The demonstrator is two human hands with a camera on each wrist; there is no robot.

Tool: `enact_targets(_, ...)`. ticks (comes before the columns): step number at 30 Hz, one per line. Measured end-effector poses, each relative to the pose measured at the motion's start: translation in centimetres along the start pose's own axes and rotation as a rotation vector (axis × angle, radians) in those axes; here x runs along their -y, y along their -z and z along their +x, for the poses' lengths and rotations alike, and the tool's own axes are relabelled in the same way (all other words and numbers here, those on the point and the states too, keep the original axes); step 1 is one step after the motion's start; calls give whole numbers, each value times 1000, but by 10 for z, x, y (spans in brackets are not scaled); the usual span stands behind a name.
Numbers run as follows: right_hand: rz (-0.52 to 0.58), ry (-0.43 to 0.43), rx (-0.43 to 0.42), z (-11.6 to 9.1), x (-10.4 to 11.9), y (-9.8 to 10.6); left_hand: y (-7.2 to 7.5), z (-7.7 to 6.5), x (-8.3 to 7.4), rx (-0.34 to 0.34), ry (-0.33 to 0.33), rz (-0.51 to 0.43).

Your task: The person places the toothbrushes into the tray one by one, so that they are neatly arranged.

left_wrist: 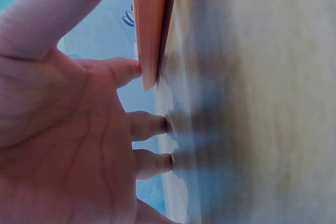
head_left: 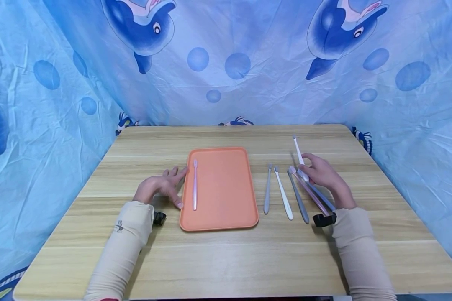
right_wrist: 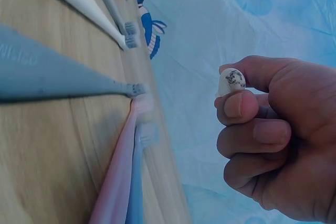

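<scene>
My right hand [head_left: 322, 171] pinches a white toothbrush [head_left: 298, 151] near its handle end, its head pointing away over the table; in the right wrist view the rounded white handle end [right_wrist: 231, 80] shows between thumb and fingers. Below that hand lie a pink toothbrush [head_left: 312, 195] and a blue toothbrush [head_left: 322, 197], close together. My left hand [head_left: 160, 186] is spread at the left edge of an orange tray [head_left: 226, 192]. In the left wrist view, one fingertip touches the tray's side and others rest on the table. A pinkish-purple toothbrush [head_left: 195, 186] lies lengthwise in the tray's left part.
Between the tray and my right hand lie a grey toothbrush [head_left: 267, 190], another white toothbrush [head_left: 283, 194] and a dark grey-blue toothbrush [head_left: 299, 197], roughly side by side. The wooden table [head_left: 218, 263] ends at a blue dolphin-patterned curtain [head_left: 218, 54] behind and at the sides.
</scene>
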State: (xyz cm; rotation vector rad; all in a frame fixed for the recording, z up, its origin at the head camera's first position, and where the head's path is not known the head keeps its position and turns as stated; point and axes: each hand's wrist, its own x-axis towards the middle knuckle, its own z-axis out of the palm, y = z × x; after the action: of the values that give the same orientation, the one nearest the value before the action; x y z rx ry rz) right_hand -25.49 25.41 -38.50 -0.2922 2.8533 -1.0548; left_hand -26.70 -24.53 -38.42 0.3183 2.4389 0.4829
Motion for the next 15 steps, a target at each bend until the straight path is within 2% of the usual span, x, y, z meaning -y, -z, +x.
enact_targets(6, 31, 40, 0, 5, 4, -4, -1, 2, 1, 3, -9, -38)
enact_targets(15, 64, 84, 14, 9, 19, -11, -2, 3, 2, 3, 4, -33)
